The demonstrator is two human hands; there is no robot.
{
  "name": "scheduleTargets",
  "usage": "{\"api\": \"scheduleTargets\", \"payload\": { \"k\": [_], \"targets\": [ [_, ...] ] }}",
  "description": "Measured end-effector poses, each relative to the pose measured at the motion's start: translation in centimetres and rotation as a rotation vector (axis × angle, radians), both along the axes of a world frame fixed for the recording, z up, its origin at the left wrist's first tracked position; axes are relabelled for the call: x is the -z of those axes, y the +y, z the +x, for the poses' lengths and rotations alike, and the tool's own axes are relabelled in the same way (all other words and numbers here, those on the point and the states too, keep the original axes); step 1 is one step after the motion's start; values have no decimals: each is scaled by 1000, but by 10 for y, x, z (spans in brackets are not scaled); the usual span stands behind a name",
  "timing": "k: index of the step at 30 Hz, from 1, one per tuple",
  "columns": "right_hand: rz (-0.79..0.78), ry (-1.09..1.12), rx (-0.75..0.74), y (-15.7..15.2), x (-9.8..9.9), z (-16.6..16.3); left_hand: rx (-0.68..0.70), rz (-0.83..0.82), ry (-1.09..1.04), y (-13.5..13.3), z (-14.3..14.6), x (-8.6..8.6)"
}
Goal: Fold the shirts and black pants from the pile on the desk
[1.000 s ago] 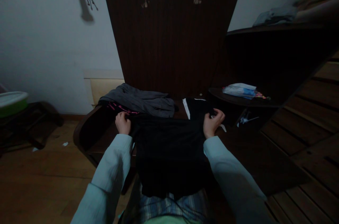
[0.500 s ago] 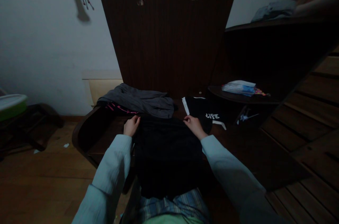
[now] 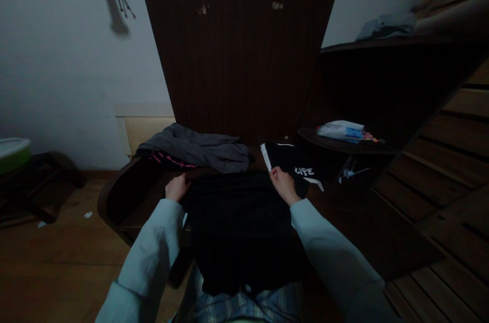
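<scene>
Left hand [image 3: 177, 188] and right hand [image 3: 282, 185] each keep a closed grip on the black garment's [image 3: 237, 226] far corners

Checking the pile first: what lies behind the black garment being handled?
Behind the black garment lie a grey garment and a black piece printed LIFE. What is under it is hidden.

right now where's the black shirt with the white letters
In the head view, the black shirt with white letters lies on the table right of centre, just beyond the right hand, with the grey clothes to its left.
</scene>
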State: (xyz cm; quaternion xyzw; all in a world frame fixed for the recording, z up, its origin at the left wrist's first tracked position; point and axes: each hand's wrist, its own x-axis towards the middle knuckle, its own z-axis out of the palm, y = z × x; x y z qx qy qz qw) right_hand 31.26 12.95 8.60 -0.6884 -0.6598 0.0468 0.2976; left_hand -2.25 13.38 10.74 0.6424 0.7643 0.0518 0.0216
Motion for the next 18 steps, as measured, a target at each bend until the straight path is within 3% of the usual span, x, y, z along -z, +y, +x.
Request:
{"api": "scheduleTargets", "payload": {
  "k": [4,8,10,14,16,18],
  "targets": [
    [102,371,-84,1,-24,7,67,64,-78,-4,-6,-20],
    [123,623,-139,13,-64,19,-3,190,-308,3,1,-52],
    [106,659,-124,26,-86,25,-53,315,-289,13,9,-68],
    [197,411,18,58,-121,22,-68,480,-218,43,27,-87],
    [240,214,56,72,-123,10,-24,495,-185,57,38,-85],
    [203,51,-1,81,-112,-8,-11,483,-127,66,47,-73]
  ]
}}
